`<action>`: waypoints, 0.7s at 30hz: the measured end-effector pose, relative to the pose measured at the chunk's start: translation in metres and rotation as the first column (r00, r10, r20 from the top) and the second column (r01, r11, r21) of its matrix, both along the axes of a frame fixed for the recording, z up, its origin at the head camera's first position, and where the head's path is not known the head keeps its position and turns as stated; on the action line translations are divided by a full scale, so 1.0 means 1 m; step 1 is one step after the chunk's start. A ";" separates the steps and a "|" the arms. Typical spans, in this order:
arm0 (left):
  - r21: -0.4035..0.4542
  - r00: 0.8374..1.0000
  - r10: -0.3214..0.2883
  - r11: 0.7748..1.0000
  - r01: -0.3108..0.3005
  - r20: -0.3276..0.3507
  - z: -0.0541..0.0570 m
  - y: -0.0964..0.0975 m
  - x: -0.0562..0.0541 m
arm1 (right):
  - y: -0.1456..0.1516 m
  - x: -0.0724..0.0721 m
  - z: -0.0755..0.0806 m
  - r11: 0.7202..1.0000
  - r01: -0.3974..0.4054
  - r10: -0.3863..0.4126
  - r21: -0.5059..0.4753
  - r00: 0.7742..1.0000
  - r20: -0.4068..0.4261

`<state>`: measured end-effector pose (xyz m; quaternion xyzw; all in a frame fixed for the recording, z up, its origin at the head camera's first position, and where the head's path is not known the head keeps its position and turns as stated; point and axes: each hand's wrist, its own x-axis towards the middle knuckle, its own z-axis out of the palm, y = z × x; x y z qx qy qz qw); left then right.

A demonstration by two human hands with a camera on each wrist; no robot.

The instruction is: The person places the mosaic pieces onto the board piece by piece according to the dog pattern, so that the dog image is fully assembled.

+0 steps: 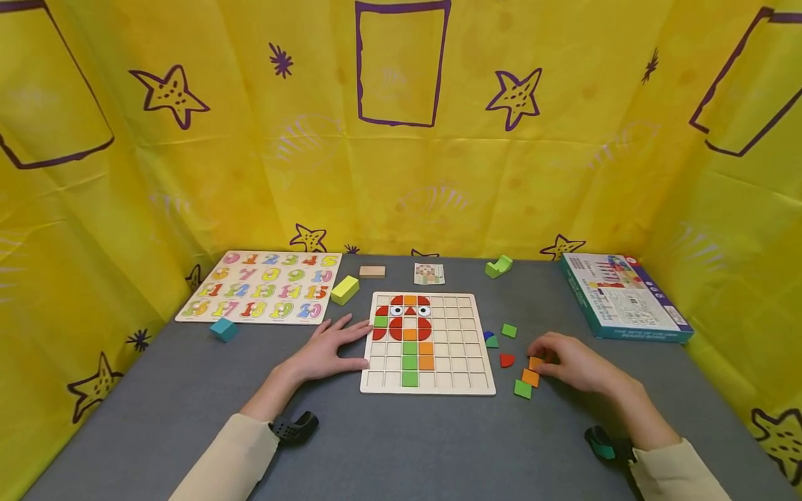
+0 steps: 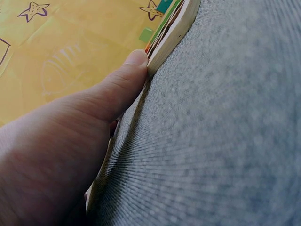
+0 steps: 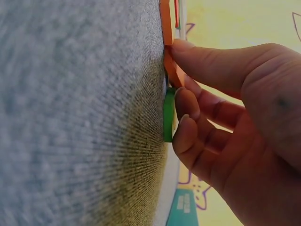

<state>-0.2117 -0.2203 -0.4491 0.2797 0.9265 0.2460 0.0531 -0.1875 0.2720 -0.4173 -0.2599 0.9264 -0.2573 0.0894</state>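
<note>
A wooden grid board (image 1: 454,348) lies mid-table, partly filled with red, green and orange pieces and two eye pieces. My left hand (image 1: 328,351) spreads its fingers at the board's left side; in the left wrist view the thumb (image 2: 134,61) touches the board's edge. To the right of the board, my right hand (image 1: 579,363) pinches an orange square tile (image 3: 173,68) between thumb and forefinger, the tile tilted at the tabletop. Just beside it lie another orange tile (image 1: 530,378) and a green tile (image 1: 523,389). A red quarter-round piece (image 1: 507,360) lies nearby.
A number puzzle board (image 1: 263,287) lies at left, with a teal block (image 1: 223,330) and yellow block (image 1: 344,290) by it. Behind the grid stand a pinkish block (image 1: 372,272), a pattern card (image 1: 429,273) and a green curved block (image 1: 498,266). A game box (image 1: 626,296) lies at right.
</note>
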 end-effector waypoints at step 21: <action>-0.005 1.000 0.013 1.000 -0.013 0.009 0.001 0.001 -0.001 | 0.002 -0.001 0.009 0.997 -0.018 0.016 -0.077 1.000 -0.024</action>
